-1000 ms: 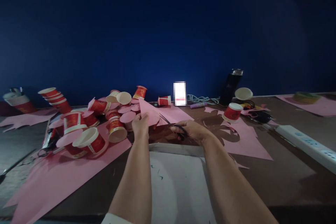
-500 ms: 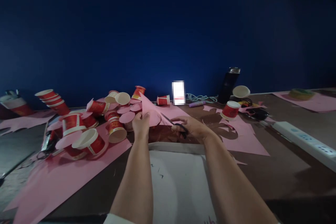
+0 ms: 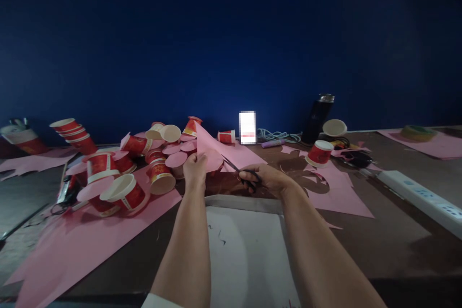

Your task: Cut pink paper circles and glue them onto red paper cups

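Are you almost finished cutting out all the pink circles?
Some look done: pink paper circles already lie among the red paper cups. In hand now: the left hand holds a pink sheet while the right hand works black scissors into it. Probably plenty left: big uncut pink paper lies on the table.

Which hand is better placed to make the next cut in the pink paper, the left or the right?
Probably the right hand: it already holds the black scissors, whose blades point at the pink paper. The left hand grips that paper and holds it up, so it seems better suited to steadying and turning it.
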Action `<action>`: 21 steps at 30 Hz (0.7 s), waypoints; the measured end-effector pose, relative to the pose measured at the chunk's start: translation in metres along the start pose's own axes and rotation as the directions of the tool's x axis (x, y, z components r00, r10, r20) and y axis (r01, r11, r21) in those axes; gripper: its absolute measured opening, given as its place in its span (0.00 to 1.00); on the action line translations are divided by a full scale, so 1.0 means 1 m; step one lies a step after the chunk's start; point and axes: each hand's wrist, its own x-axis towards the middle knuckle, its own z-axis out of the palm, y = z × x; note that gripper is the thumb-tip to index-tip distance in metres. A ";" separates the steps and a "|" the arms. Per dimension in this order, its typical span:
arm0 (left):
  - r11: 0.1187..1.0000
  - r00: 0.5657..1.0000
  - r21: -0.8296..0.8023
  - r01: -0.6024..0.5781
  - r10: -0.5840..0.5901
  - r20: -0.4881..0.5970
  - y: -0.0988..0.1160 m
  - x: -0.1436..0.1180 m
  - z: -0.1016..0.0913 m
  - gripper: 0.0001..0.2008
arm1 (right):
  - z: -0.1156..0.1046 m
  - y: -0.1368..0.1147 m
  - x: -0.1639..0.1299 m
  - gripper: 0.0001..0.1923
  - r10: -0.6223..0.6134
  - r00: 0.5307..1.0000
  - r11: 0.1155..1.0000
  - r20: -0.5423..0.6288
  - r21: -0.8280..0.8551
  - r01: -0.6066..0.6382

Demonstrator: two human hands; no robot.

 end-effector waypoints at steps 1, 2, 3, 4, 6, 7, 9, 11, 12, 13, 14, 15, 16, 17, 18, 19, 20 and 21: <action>1.000 0.999 0.014 -0.019 0.019 0.026 0.000 0.000 0.000 0.14 | 0.000 0.000 0.000 0.20 0.003 1.000 1.000 -0.004 0.007 -0.003; 0.999 0.998 0.025 -0.039 0.038 0.052 -0.001 0.000 0.000 0.14 | 0.001 0.000 0.001 0.20 0.008 1.000 1.000 -0.008 0.014 -0.007; 0.998 0.996 0.031 -0.055 0.052 0.077 -0.001 -0.001 0.000 0.14 | 0.001 0.000 0.001 0.20 0.014 1.000 1.000 -0.016 0.023 -0.014; 0.998 0.993 0.031 -0.063 0.060 0.097 -0.001 0.000 0.000 0.14 | 0.002 0.000 0.000 0.20 0.022 0.999 0.999 -0.030 0.035 -0.021; 0.998 0.990 0.016 -0.059 0.057 0.125 -0.001 -0.001 0.000 0.15 | 0.004 -0.002 0.000 0.20 0.035 0.997 0.997 -0.068 0.067 -0.031; 0.999 0.989 0.002 -0.053 0.052 0.135 -0.001 -0.001 -0.001 0.16 | 0.004 -0.002 -0.001 0.19 0.037 0.996 0.996 -0.083 0.084 -0.030; 0.999 0.989 -0.025 -0.047 0.050 0.138 0.001 -0.001 -0.001 0.17 | 0.005 -0.002 -0.001 0.19 0.026 0.996 0.994 -0.090 0.111 -0.016; 0.998 0.990 -0.041 -0.048 0.053 0.130 0.004 -0.003 -0.001 0.17 | 0.005 -0.001 0.000 0.20 0.005 0.996 0.992 -0.092 0.123 0.006; 0.998 0.991 -0.057 -0.040 0.047 0.127 0.005 -0.003 -0.001 0.17 | 0.005 0.000 0.001 0.21 -0.006 0.996 0.992 -0.095 0.123 0.018; 0.996 0.991 -0.086 -0.019 0.030 0.127 0.007 -0.005 0.000 0.17 | 0.005 0.001 0.002 0.22 -0.016 0.995 0.993 -0.098 0.119 0.027; 0.992 0.991 -0.129 0.016 0.001 0.131 0.009 -0.006 0.000 0.18 | 0.005 0.001 0.004 0.24 -0.023 0.994 0.993 -0.103 0.114 0.035; 0.981 0.989 -0.184 0.065 -0.039 0.142 0.011 -0.007 0.001 0.18 | 0.006 0.002 0.005 0.25 -0.030 0.994 0.993 -0.105 0.109 0.041; 0.962 0.983 -0.243 0.122 -0.084 0.161 0.014 -0.009 0.002 0.18 | 0.007 0.002 0.006 0.25 -0.039 0.994 0.993 -0.104 0.104 0.050; 0.938 0.975 -0.298 0.180 -0.128 0.183 0.017 -0.012 0.003 0.19 | 0.008 0.002 0.008 0.25 -0.048 0.993 0.993 -0.104 0.102 0.058; 0.908 0.962 -0.347 0.235 -0.167 0.215 0.020 -0.015 0.004 0.18 | 0.009 0.003 0.009 0.24 -0.056 0.992 0.993 -0.112 0.098 0.067; 0.877 0.950 -0.390 0.281 -0.195 0.246 0.024 -0.018 0.005 0.18 | 0.010 0.003 0.011 0.24 -0.063 0.989 0.993 -0.133 0.094 0.076; 0.845 0.937 -0.426 0.322 -0.218 0.274 0.027 -0.021 0.006 0.18 | 0.011 0.004 0.013 0.23 -0.068 0.984 0.992 -0.163 0.091 0.083; 0.814 0.926 -0.460 0.355 -0.238 0.295 0.030 -0.025 0.008 0.18 | 0.012 0.005 0.015 0.23 -0.069 0.978 0.992 -0.196 0.090 0.088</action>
